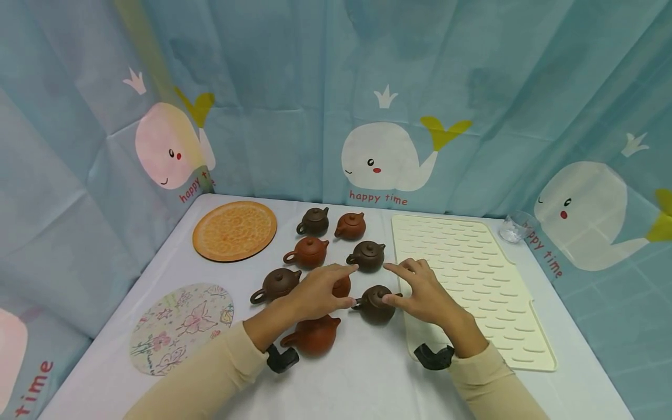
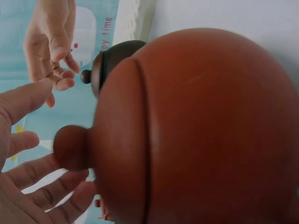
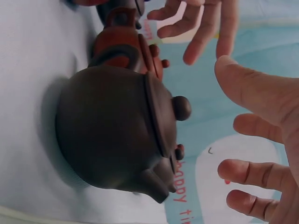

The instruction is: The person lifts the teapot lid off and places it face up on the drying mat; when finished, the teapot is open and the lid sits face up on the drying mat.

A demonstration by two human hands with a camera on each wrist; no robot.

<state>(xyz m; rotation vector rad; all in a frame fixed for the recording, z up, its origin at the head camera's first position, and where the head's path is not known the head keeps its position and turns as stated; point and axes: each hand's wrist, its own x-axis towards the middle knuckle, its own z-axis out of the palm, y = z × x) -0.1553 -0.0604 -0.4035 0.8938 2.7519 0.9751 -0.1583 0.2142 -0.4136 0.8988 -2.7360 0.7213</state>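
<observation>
Small clay teapots, several dark brown and several reddish-brown, stand in two rough rows. My left hand (image 1: pixel 321 289) hovers over the left row with its fingers loosely spread, partly hiding a reddish-brown teapot (image 1: pixel 343 286). Below that wrist sits another reddish-brown teapot (image 1: pixel 314 336), which fills much of the left wrist view. My right hand (image 1: pixel 424 293) is held above the nearest dark teapot (image 1: pixel 375 309), its thumb overlapping the lid area in the head view. In the right wrist view this dark teapot (image 3: pixel 107 126) stands apart from the spread fingers. Neither hand holds anything.
At right lies a cream ridged mat (image 1: pixel 472 274), with a clear glass cup (image 1: pixel 511 228) beyond it. A round golden mat (image 1: pixel 234 231) and an oval butterfly-patterned mat (image 1: pixel 181 326) lie at left. A whale-print curtain (image 1: pixel 294 146) surrounds the white table (image 1: pixel 362 379).
</observation>
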